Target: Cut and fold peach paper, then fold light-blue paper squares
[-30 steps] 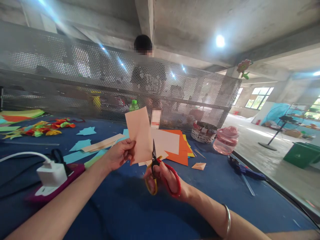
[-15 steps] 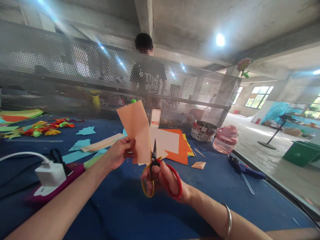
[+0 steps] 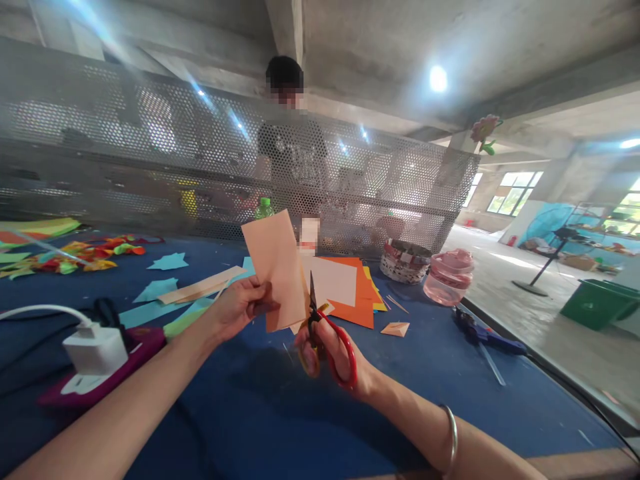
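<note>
My left hand pinches the left edge of a peach sheet of paper, held upright above the blue table. My right hand has its fingers through the handles of a pair of scissors, one loop red and the other yellow. The dark blades point up along the sheet's lower right edge; whether they are cutting into it I cannot tell. Behind the sheet lie a pale sheet and orange paper. A small folded peach piece rests to the right of my right hand.
Blue paper scraps and a power strip with a white charger are on the left. To the right stand a woven basket, a pink bottle and a glue gun. Beyond a perforated screen is a person.
The sheet has tilted and shifted slightly right. My right hand has moved up and a little right with the scissors, whose handles have come closer together.
</note>
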A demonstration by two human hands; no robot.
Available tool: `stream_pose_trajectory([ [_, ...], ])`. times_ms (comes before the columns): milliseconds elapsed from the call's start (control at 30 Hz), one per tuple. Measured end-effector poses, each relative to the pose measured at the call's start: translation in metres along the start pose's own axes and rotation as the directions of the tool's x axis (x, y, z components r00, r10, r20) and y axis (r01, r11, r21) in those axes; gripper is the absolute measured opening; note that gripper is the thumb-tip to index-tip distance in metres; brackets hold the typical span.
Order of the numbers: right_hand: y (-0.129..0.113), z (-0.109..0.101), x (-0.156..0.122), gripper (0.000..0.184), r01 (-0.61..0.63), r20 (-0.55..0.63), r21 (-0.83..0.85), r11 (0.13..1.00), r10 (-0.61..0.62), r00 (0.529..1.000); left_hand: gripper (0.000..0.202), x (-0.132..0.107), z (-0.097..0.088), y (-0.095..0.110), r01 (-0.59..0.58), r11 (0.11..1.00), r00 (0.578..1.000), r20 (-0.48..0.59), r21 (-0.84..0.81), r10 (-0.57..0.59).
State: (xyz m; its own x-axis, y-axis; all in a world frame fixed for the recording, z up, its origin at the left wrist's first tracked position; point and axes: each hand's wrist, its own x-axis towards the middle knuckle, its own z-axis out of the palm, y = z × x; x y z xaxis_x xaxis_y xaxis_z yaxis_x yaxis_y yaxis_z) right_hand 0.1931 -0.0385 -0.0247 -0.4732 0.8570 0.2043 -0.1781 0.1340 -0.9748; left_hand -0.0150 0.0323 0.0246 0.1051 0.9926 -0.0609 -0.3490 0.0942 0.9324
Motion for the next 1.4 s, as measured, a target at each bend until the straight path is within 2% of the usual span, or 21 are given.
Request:
stream_pose_trajectory([
  [233,0.003,0.0,0.0,0.059,0.06,-0.024,0.031,0.998,-0.059,0.998,0.011,0.001,-0.002,-0.001,-0.026,1.0,0.999,0.035,-0.007,0.026],
  [400,0.004,-0.001,0.0,0.059,0.02,-0.063,0.015,1.0,-0.019,0.998,0.014,0.0,-0.001,0.002,-0.043,0.999,0.999,0.022,-0.005,0.043],
  [600,-0.008,0.005,-0.003,0.063,-0.009,-0.099,-0.015,1.0,0.007,0.995,0.014,-0.003,0.001,0.004,-0.057,0.998,0.998,-0.01,0.023,0.057],
  [800,-0.005,0.005,-0.002,0.06,0.035,0.0,0.042,0.999,-0.035,0.999,0.022,-0.005,0.001,0.005,-0.064,0.996,0.998,0.009,0.058,0.063],
  [1100,-0.005,0.0,0.001,0.064,0.041,0.057,0.044,0.998,-0.043,0.997,0.03,-0.008,0.003,0.005,-0.061,0.992,0.997,0.047,0.111,0.056],
  [1400,0.002,-0.004,0.0,0.058,0.063,-0.052,-0.03,0.998,-0.065,0.997,0.017,-0.006,0.004,0.005,-0.044,0.998,0.999,0.03,0.051,0.042],
])
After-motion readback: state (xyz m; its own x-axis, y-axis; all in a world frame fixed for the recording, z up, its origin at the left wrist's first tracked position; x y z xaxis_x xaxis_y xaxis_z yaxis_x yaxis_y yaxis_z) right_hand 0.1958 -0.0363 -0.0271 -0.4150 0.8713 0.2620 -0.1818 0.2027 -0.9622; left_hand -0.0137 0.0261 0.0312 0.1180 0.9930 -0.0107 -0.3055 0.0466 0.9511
